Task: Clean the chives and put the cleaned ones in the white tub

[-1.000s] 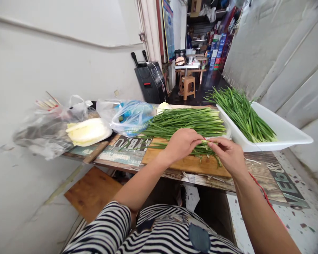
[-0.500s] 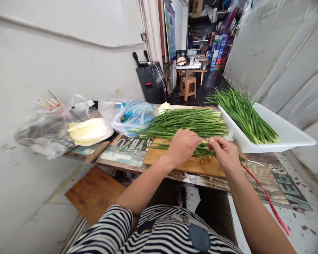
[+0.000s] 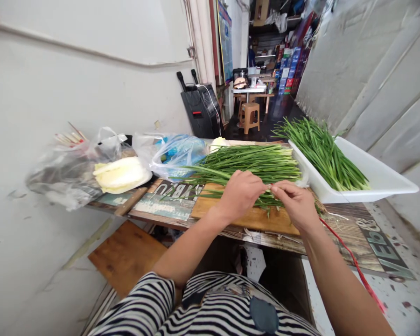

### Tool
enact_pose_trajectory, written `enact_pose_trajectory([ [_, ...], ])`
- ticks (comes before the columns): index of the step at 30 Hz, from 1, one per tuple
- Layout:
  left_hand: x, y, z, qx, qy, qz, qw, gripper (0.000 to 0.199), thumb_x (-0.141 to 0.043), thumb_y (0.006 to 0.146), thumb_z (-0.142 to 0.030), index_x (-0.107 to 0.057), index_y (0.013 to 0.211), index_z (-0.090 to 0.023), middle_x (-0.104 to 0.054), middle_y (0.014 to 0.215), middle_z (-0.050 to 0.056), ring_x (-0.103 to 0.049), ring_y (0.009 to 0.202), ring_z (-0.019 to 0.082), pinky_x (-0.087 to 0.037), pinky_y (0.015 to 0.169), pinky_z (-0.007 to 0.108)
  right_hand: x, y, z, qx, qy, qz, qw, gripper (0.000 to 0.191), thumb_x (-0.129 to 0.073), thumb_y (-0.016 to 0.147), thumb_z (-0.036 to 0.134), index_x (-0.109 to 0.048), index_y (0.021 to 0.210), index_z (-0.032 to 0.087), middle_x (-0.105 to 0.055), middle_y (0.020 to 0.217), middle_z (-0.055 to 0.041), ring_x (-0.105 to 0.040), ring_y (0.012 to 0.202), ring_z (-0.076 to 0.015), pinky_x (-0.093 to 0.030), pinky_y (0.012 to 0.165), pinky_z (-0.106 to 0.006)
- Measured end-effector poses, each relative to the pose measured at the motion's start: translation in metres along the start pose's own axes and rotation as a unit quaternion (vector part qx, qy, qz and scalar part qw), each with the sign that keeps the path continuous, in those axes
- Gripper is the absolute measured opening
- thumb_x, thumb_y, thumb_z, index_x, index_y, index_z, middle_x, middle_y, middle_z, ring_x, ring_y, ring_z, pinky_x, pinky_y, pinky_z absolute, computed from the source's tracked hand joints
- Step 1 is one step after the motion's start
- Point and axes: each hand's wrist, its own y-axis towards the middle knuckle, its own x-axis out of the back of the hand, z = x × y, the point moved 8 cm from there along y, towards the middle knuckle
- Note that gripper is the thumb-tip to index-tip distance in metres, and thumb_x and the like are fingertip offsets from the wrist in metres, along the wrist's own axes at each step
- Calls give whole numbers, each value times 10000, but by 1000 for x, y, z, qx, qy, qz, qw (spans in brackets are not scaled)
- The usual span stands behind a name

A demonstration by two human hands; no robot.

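Note:
My left hand (image 3: 241, 193) is closed around a few garlic chives (image 3: 208, 171), whose green leaves stick out past it to the left. Thumb and fingertips of my right hand (image 3: 296, 203) pinch the pale stalk ends, close against the left fingertips. Exactly what sits between the right fingertips is mostly hidden. Beneath both hands lies a wooden cutting board (image 3: 210, 207) with loose chives on it. Just behind them a thick pile of garlic chives (image 3: 255, 161) lies lengthwise, stalk ends to the right.
A white tub (image 3: 385, 179) on the right holds more chives. A red ribbon (image 3: 352, 256) hangs off the table's front edge. Toward the left are a knife handle (image 3: 131, 201), a halved cabbage (image 3: 122, 176) and plastic bags (image 3: 177, 156). A black speaker (image 3: 201, 109) stands behind.
My right fingertips have drawn slightly left, closer to the left hand's fingers. The left hand stays almost in place, and the view has shifted a little.

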Motion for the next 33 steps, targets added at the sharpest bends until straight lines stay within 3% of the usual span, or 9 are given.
enact_pose_trajectory([
  [3,1,-1,-6,-22,49,-9,998,320,-388,1003,-295,-680,913,-202,-687,843,38,-525,829,172,-298,728,340,13,0,-17,-53,21,-64,996,271,-660,811,438,-663,696,192,-612,683,-6,-531,653,-143,-438,657,-295],
  [6,6,-5,-3,-14,92,-52,994,269,-413,992,-248,-666,914,-198,-692,886,34,-511,840,177,-301,743,345,40,1,-26,-70,-29,-159,984,321,-679,777,451,-614,614,182,-544,592,17,-471,589,-124,-398,613,-283],
  [8,9,-8,1,-1,100,-79,992,238,-430,985,-234,-658,930,-202,-698,926,29,-511,855,177,-311,755,344,52,1,-29,-75,-65,-185,978,324,-716,733,447,-606,585,181,-541,580,19,-464,579,-120,-388,597,-280],
  [11,8,-10,4,11,89,-90,992,229,-439,986,-250,-655,927,-205,-704,932,21,-519,851,170,-320,754,340,47,2,-34,-103,-35,-148,983,288,-777,650,441,-670,694,177,-627,661,-4,-511,601,-130,-413,594,-283],
  [16,4,-9,5,38,73,-80,993,277,-419,995,-279,-665,900,-198,-700,874,33,-528,815,166,-316,728,341,8,-2,-32,-143,116,-57,981,305,-762,651,468,-709,760,188,-638,657,-5,-524,607,-132,-443,590,-289],
  [21,1,-11,7,40,60,-75,995,258,-438,988,-271,-677,918,-204,-706,885,28,-531,816,163,-316,723,336,-5,-3,-30,-177,202,-58,961,265,-771,622,429,-673,673,188,-581,604,7,-473,552,-115,-398,522,-275],
  [33,-7,-12,4,42,43,-60,996,257,-437,988,-266,-683,950,-204,-715,908,31,-534,829,163,-317,729,343,-5,-6,-39,-205,231,-86,947,189,-756,572,344,-646,591,191,-567,556,10,-473,531,-120,-401,489,-271],
])
